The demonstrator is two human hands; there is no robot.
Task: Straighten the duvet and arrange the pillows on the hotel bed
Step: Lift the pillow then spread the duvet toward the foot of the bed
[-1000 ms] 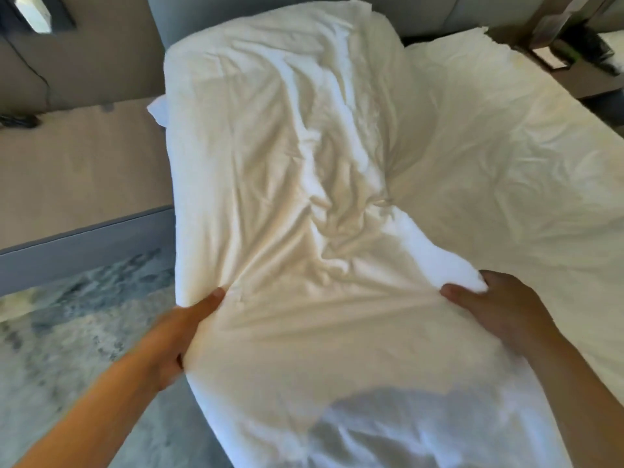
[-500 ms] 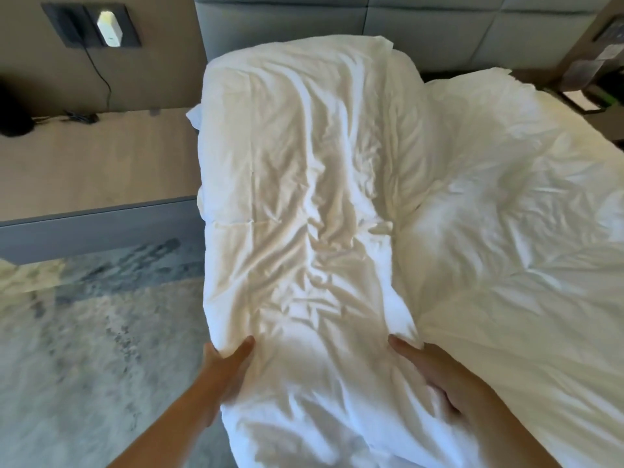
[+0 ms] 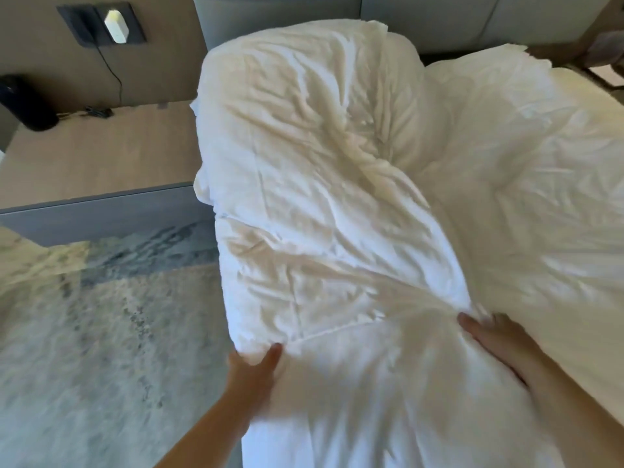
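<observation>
A crumpled white duvet (image 3: 320,184) is lifted into a tall hump over the left side of the bed and reaches up to the grey padded headboard (image 3: 422,21). My left hand (image 3: 260,369) grips its left edge low down, thumb on top of the cloth. My right hand (image 3: 499,342) pinches a gathered fold of the same duvet near the middle. More white bedding (image 3: 540,204) lies flatter across the right side of the bed. No pillow can be told apart from the bedding.
A low wooden bedside shelf (image 3: 94,153) with a grey front runs along the left wall. A dark object (image 3: 23,103) and a cable sit on it, below a wall socket panel (image 3: 101,25). Patterned grey carpet (image 3: 101,349) covers the floor at left.
The duvet hump has swung toward the headboard and the view has risen. My hands have stayed on the same edges, and the right hand's fold is now bunched tighter.
</observation>
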